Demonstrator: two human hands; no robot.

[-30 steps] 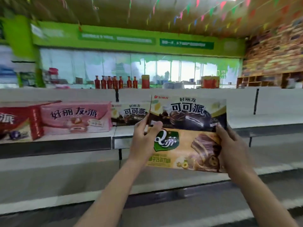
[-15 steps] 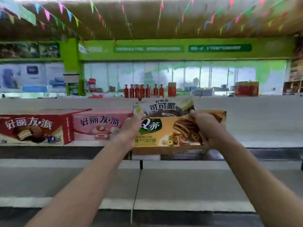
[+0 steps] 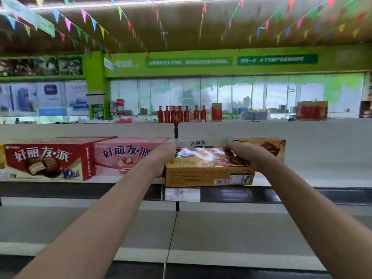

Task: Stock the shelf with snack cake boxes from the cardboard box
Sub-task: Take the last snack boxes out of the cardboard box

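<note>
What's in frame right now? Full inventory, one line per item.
orange snack cake box: 1, orange-yellow, tilted at shelf front edge, held at both ends
cocoa pie box: 1, mostly hidden behind the orange box
second orange box: 1, behind right hand
pink box: 1, on shelf, left of hands
red box: 1, far left on shelf
shelf: grey-white, upper tier
red bottles: about seven, background counter
left hand: grips box's left end
right hand: grips box's right end

Both forearms are bare to the frame edge; no sleeves show. The left hand and right hand carry no gloves, rings or watch.
</note>
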